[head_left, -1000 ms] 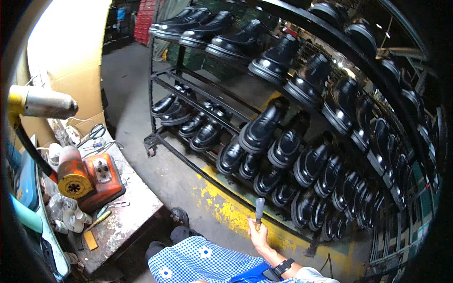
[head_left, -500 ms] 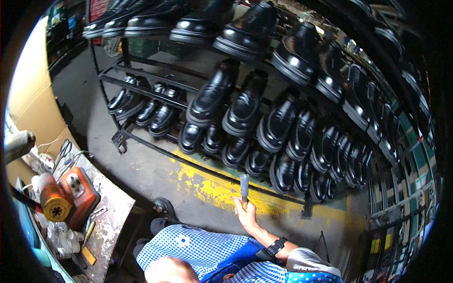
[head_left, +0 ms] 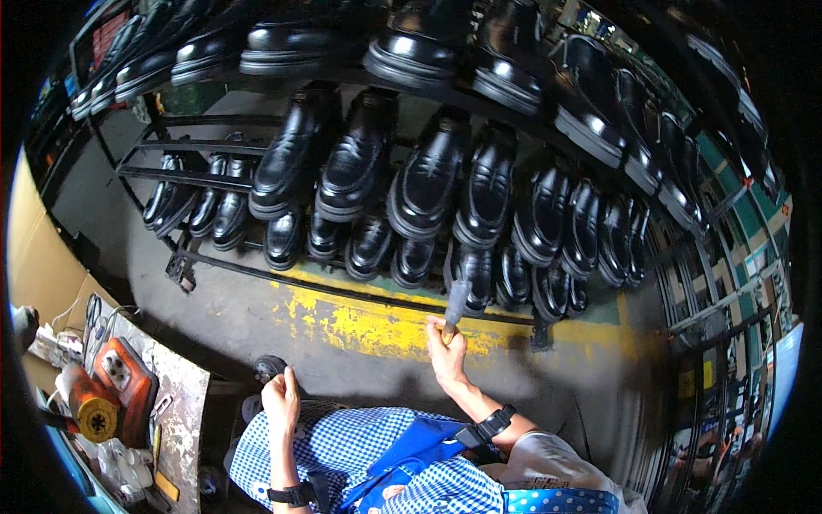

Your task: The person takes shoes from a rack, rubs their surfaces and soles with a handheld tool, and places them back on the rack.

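My right hand (head_left: 448,353) is raised in front of the rack, its fingers closed round a hand tool (head_left: 457,301) with a grey head and a brownish handle. The head points up and away toward the lower rows of shoes, and I cannot make out its exact kind. My left hand (head_left: 281,401) is held low over my checked blue apron (head_left: 342,437), fingers curled together; anything between them is hidden. Ahead, glossy black loafers (head_left: 431,176) stand in rows on a dark metal rack (head_left: 197,176), apart from my left hand.
At my left stands a worn, paint-spotted workbench (head_left: 184,377) with an orange-red machine (head_left: 128,381), scissors (head_left: 92,310) and a yellow block (head_left: 166,487). Cardboard (head_left: 51,248) rises behind it. Worn yellow paint (head_left: 342,321) marks the floor under the rack. Metal shelving (head_left: 728,308) stands at right.
My view has swung right, so rack and bench sit further left. My left hand, blurred low before, has risen. The tool stays in my right hand and now leans right.
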`<state>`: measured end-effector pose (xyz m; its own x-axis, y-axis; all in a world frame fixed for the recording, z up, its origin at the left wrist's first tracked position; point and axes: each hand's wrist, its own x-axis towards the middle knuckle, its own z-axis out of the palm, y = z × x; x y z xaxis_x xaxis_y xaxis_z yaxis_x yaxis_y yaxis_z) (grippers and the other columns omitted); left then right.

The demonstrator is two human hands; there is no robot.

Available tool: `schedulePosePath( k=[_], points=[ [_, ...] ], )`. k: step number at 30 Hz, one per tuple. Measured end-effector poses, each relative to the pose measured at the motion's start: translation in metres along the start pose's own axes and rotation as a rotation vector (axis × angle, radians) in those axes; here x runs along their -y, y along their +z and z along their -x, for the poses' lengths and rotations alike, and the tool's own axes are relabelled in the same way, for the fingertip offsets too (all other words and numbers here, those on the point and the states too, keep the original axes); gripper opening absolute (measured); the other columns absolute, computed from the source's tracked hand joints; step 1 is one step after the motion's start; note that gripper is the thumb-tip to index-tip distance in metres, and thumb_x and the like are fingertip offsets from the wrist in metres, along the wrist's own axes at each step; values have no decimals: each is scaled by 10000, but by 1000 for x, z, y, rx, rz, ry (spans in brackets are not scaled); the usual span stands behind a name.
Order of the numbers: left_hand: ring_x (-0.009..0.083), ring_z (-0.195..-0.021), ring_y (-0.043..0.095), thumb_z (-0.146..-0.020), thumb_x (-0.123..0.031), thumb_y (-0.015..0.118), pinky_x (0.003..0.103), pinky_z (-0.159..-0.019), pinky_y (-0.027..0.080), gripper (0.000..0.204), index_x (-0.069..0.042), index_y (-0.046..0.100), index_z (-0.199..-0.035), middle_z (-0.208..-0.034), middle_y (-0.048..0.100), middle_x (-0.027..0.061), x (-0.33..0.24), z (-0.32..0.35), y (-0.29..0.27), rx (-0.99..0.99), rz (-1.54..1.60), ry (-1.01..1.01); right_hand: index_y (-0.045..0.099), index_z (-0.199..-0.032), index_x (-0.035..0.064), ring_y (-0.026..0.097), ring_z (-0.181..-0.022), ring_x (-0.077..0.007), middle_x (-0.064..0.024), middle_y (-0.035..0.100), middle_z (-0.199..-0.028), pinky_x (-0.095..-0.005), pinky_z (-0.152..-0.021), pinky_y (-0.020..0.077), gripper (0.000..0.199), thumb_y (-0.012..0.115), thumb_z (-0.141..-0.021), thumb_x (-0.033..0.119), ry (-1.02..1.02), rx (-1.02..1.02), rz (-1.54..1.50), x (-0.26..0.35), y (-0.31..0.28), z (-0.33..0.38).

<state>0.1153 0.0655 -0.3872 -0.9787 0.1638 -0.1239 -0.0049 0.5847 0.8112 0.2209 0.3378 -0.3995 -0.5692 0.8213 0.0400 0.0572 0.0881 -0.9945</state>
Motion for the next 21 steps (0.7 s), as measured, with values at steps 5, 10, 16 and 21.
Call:
schedulePosePath(
  k=[5, 10, 16, 21],
  points=[
    [73, -445, 241, -873, -232, 501, 300, -397, 209, 452, -34, 312, -514, -459, 260, 6, 1, 1, 5, -68, 34, 19, 578, -918, 64, 345, -419, -12, 69, 418, -556, -174, -358, 250, 109, 559, -834, 131, -130, -336, -121, 14, -53, -38],
    [63, -470, 217, -871, -223, 508, 288, -406, 183, 444, -43, 288, -530, -490, 238, -15, 6, 2, 5, -101, 17, 46, 520, -836, 96, 316, -410, -3, 61, 384, -564, -170, -332, 202, 92, 559, -834, 180, -233, -693, -341, 72, -138, -73],
    [77, -484, 202, -872, -210, 501, 291, -420, 179, 429, -65, 244, -560, -521, 208, -11, 5, 2, 5, -111, -83, 115, 509, -843, 42, 282, -360, -42, -27, 539, -758, -200, -338, 228, 281, 618, -793, 296, -217, -1018, -457, 98, -246, -102],
    [87, -490, 220, -871, -206, 500, 290, -431, 197, 420, -51, 262, -560, -515, 237, 0, 12, 1, 7, -108, -54, 134, 509, -897, 39, 314, -450, -88, -99, 512, -908, -235, -369, 263, 435, 693, -709, 385, -39, -1005, -572, 98, -321, -140]
  ],
)
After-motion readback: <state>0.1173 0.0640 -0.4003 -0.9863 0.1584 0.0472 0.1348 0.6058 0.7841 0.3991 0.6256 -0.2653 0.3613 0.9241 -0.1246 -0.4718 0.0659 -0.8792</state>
